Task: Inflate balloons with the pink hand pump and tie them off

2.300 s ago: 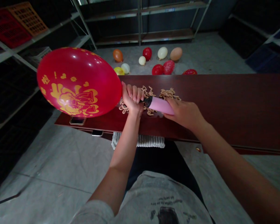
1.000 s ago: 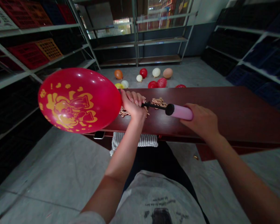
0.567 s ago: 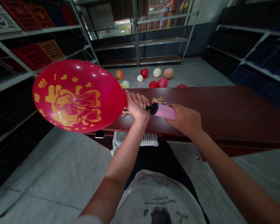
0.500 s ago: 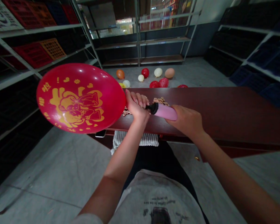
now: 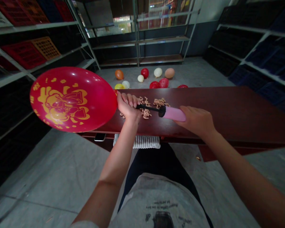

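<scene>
A big red balloon (image 5: 72, 98) with a yellow print floats off the left end of a dark wooden table (image 5: 228, 110). My left hand (image 5: 128, 106) is closed around its neck and the tip of a hand pump. My right hand (image 5: 197, 120) grips the pump's pink barrel (image 5: 174, 113), which is drawn back so the thin black rod (image 5: 148, 108) shows between my hands. Under the pump, several limp uninflated balloons (image 5: 154, 105) lie in a heap on the table.
Several inflated balloons (image 5: 156, 74), red, white, orange and yellow, lie on the floor beyond the table. Metal shelves with red and orange crates (image 5: 26, 52) line the left; dark shelving stands on the right. A phone (image 5: 99, 136) and a white ribbed cloth (image 5: 136, 142) sit below the table's near edge.
My right hand has pulled the pink barrel back to the right, baring the black rod that was pushed in half a second ago. The balloon has shifted slightly left.
</scene>
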### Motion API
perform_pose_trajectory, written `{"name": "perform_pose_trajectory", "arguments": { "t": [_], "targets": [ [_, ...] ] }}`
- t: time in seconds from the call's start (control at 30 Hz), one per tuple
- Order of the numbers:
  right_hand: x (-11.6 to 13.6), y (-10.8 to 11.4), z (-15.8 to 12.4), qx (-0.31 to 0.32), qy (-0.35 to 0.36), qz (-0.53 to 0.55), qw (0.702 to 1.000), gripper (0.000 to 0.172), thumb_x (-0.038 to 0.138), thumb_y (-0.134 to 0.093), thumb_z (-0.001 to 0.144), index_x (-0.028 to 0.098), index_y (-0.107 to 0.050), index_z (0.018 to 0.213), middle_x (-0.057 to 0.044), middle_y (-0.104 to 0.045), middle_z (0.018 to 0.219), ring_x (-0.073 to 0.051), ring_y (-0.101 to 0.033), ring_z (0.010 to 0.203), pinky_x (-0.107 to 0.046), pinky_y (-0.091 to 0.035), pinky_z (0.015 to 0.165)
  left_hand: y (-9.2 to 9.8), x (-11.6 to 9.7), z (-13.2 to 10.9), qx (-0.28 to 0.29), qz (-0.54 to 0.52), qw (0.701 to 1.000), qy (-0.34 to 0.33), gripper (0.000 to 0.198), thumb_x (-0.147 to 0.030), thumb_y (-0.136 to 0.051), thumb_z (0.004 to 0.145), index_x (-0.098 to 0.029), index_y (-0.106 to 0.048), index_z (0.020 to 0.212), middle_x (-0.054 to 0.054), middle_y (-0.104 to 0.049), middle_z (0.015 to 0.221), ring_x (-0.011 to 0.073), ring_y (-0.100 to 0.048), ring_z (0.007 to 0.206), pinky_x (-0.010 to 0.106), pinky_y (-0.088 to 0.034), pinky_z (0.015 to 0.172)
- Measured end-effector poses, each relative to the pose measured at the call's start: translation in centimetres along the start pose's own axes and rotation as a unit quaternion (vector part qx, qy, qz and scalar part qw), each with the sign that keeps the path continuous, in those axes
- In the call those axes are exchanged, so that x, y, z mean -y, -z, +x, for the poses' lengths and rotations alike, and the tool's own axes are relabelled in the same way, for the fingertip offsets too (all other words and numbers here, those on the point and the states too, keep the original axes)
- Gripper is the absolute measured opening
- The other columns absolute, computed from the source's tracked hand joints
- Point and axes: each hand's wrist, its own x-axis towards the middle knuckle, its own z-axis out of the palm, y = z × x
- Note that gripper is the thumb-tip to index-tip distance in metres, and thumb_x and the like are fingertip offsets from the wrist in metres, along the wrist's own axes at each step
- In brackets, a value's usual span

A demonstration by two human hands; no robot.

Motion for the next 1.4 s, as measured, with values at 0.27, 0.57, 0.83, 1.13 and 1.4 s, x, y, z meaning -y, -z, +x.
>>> {"name": "perform_pose_trajectory", "arguments": {
  "t": [0.27,0.57,0.83,1.13,1.4],
  "targets": [
    [-4.0,-0.6,-1.3,-0.005,0.015,-0.026,1.0,0.047,0.057,-0.048,0.09,0.017,-0.068,0.104,-0.009,-0.073,0.086,-0.023,-0.064,0.073,-0.031,-0.035,0.061,0.4,-1.6,0.9,0.011,-0.021,1.0,-0.012,0.053,-0.031,-0.03,0.106,-0.02,-0.017,0.056,-0.006,-0.016,0.041,0.0073,-0.017,0.032,0.024,-0.022,0.038],
    [-3.2,-1.0,-0.8,-0.016,-0.025,0.022,0.999,0.044,0.054,-0.054,0.084,0.017,-0.068,0.104,-0.009,-0.073,0.088,-0.026,-0.067,0.079,-0.032,-0.04,0.064,-0.2,-1.3,0.4,-0.011,0.017,0.998,-0.058,0.053,-0.036,-0.033,0.106,-0.021,-0.019,0.057,-0.007,-0.016,0.043,0.0078,-0.017,0.032,0.025,-0.021,0.038],
    [-0.4,0.2,2.4,0.014,-0.028,0.062,0.998,0.043,0.054,-0.056,0.082,0.02,-0.068,0.106,-0.012,-0.074,0.096,-0.029,-0.067,0.083,-0.035,-0.041,0.065,-1.3,-0.5,0.2,-0.032,0.027,0.997,-0.06,0.052,-0.037,-0.033,0.106,-0.02,-0.019,0.059,-0.007,-0.016,0.044,0.0074,-0.017,0.033,0.024,-0.023,0.039],
    [4.6,0.0,4.7,-0.019,0.016,0.09,0.996,0.053,0.049,-0.06,0.082,0.015,-0.061,0.124,-0.014,-0.074,0.108,-0.028,-0.069,0.086,-0.033,-0.04,0.067,-0.9,0.7,-0.3,-0.035,0.023,0.997,-0.061,0.053,-0.037,-0.036,0.105,-0.021,-0.021,0.057,-0.007,-0.018,0.042,0.0078,-0.018,0.033,0.026,-0.021,0.039],
    [5.0,-0.6,4.7,-0.026,0.043,0.094,0.994,0.051,0.05,-0.055,0.089,0.015,-0.061,0.125,-0.014,-0.074,0.107,-0.027,-0.069,0.09,-0.032,-0.041,0.07,1.0,-0.1,1.4,-0.058,0.044,0.997,-0.034,0.052,-0.037,-0.035,0.105,-0.02,-0.019,0.058,-0.008,-0.017,0.042,0.0069,-0.017,0.033,0.024,-0.021,0.04]
  ]
}}
